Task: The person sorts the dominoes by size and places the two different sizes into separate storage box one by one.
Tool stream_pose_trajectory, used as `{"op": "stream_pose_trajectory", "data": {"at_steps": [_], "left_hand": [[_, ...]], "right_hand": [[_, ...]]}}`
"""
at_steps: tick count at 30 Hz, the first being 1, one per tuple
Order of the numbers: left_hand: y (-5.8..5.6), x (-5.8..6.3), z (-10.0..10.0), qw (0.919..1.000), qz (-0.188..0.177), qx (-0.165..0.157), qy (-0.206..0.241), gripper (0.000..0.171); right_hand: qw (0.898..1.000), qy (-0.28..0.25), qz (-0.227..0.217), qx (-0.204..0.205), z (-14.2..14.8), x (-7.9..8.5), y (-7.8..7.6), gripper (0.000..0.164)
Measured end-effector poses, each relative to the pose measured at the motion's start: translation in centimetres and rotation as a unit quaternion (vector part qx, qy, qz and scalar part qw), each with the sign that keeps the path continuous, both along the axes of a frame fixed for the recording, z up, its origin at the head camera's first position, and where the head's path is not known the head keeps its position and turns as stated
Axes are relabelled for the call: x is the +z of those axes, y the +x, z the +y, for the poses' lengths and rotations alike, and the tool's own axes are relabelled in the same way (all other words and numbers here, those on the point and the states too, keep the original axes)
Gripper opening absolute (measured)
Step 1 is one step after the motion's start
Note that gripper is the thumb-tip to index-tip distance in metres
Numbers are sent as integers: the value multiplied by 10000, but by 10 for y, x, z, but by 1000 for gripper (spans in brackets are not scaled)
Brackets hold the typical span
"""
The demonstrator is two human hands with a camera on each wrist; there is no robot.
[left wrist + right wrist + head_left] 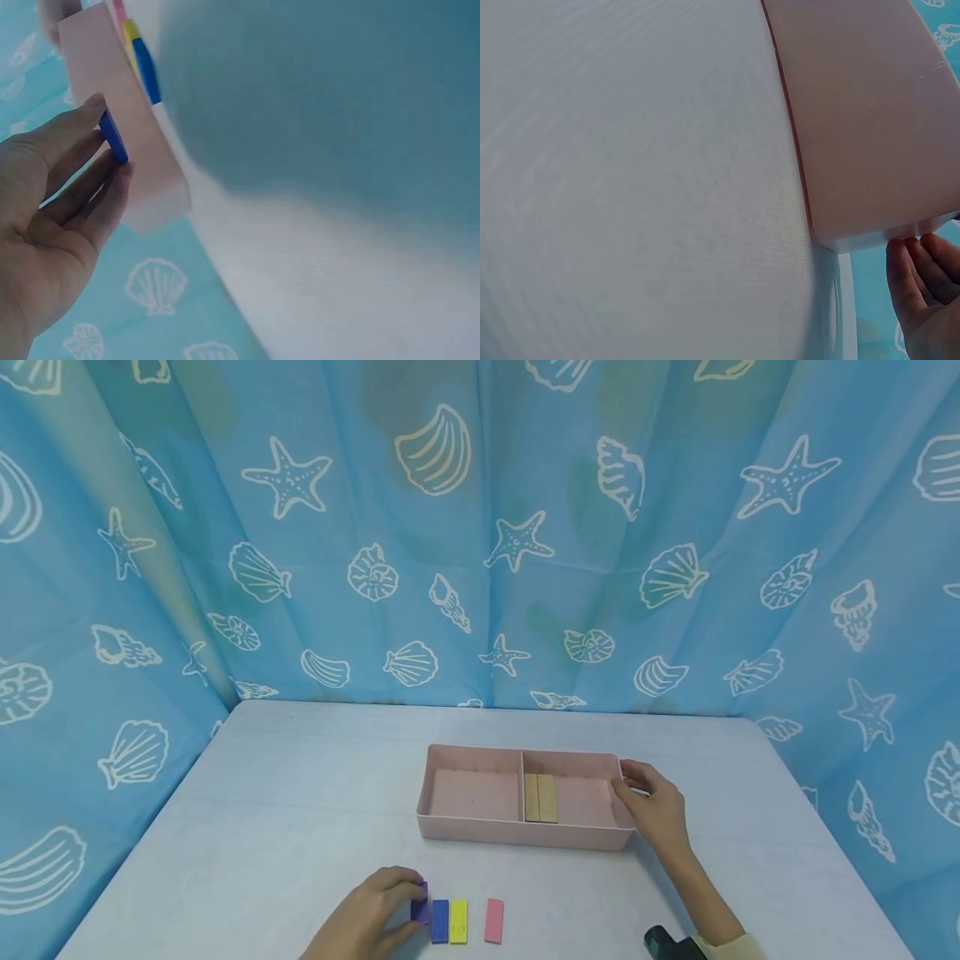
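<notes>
Between its thumb and fingertips, my left hand pinches a purple domino-like block, which looks blue in the left wrist view. Just right of that block lie a blue block and a yellow block side by side, and a pink block sits apart. At the right end of a pink two-compartment box, my right hand grips the wall, thumb at the rim and fingers outside. Two tan blocks stand against the divider in the right compartment.
A white-covered table carries everything. Behind it and at both sides hangs a blue curtain with shell and starfish prints. A black device is at the right wrist, near the front edge of view.
</notes>
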State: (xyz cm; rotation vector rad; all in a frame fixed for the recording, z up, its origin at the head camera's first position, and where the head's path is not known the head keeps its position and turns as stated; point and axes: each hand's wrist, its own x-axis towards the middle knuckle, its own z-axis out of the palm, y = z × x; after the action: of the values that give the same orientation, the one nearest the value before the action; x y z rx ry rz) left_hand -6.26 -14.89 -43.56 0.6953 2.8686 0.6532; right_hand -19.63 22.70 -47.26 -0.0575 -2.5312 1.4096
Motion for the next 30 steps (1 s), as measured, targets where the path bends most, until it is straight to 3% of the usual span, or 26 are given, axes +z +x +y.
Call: {"op": "stream_pose_trajectory", "data": {"at_steps": [4,13,20,30], "left_hand": [[-5,12,6,10000,31,43,60,26],[-14,29,14,9926,1144,-36,401,29],[-27,36,24,9873,1393,24,763,28],[-48,47,38,9730,1960,-163,1205,29]], "right_hand": [[9999,128,54,-96,0,-1,0,38],[9998,92,-149,-12,3,0,-2,38],[9997,164,-173,-75,2,2,2,40],[9994,320,99,-54,2,2,11,40]]}}
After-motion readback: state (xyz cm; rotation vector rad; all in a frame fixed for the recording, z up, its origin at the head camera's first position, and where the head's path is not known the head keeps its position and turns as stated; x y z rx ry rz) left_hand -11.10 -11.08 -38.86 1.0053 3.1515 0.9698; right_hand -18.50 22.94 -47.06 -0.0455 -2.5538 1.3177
